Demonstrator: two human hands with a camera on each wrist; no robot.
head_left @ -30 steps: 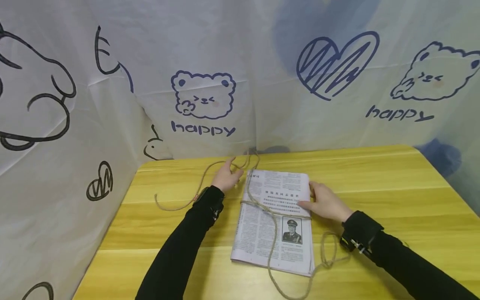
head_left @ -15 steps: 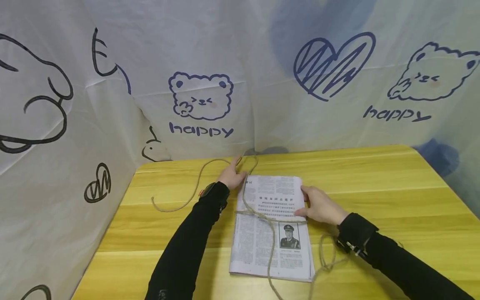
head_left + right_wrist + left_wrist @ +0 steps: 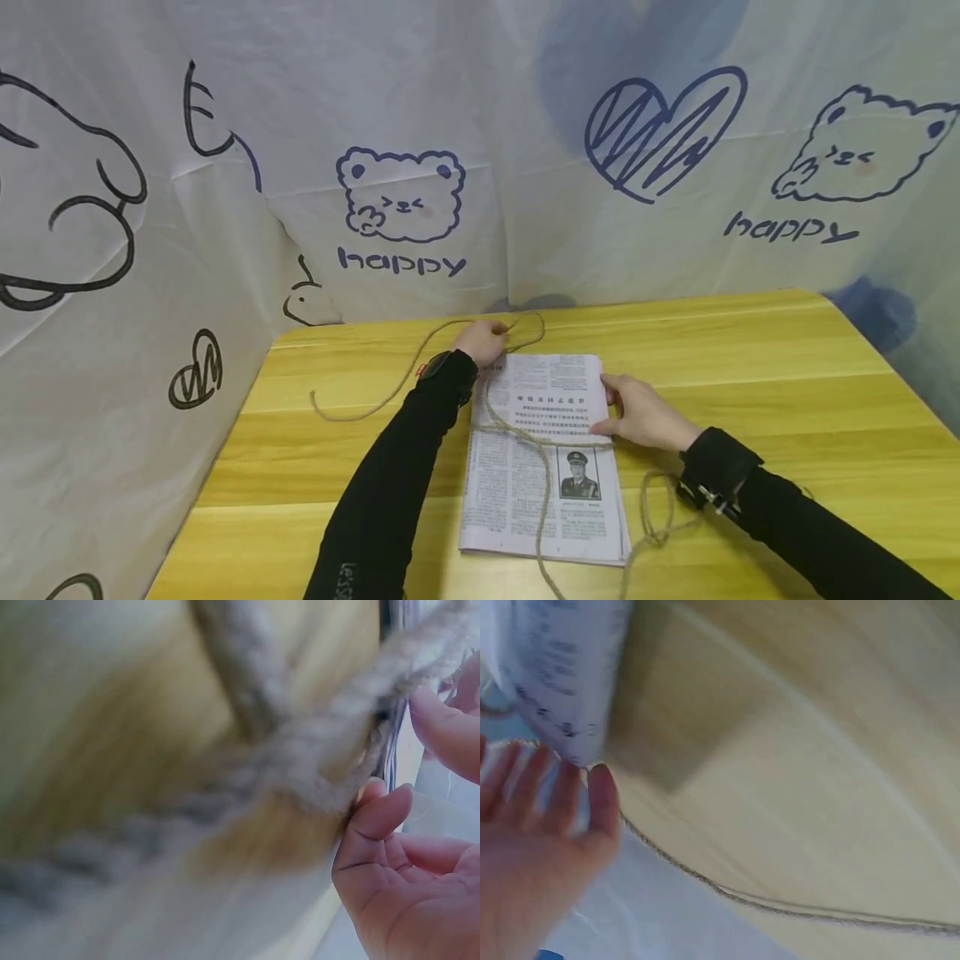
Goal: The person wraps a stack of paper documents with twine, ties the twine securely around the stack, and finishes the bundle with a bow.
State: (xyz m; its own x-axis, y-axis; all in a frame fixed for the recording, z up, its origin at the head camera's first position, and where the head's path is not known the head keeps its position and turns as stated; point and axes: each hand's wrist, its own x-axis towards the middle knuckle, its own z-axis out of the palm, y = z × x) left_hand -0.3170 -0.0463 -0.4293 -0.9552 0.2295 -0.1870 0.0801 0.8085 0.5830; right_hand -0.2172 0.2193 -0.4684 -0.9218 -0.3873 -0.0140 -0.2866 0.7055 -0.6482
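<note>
A stack of folded newspapers [image 3: 540,508] lies on the table, with a tan rope [image 3: 545,483] crossing its top both ways. At the stack's far left corner, my left hand [image 3: 480,342] has its fingers on the rope. In the left wrist view, the thumb and index finger of this hand [image 3: 547,847] pinch the rope [image 3: 705,881] right at the newspaper corner. My right hand [image 3: 645,412] grips the stack's right edge, thumb on top. In the right wrist view, its fingers [image 3: 375,825] curl at the paper edge behind blurred rope [image 3: 225,780].
Rope trails left over the yellow wood-grain table [image 3: 300,467] to a free end [image 3: 313,396]. A small rope loop [image 3: 542,321] lies near the back edge. More looped rope [image 3: 656,533] is beside the right forearm. A printed white cloth [image 3: 525,167] stands behind.
The newspaper stack has shifted slightly toward me. My left hand has moved right to the stack's far left corner, and the rope loop behind it has swung right.
</note>
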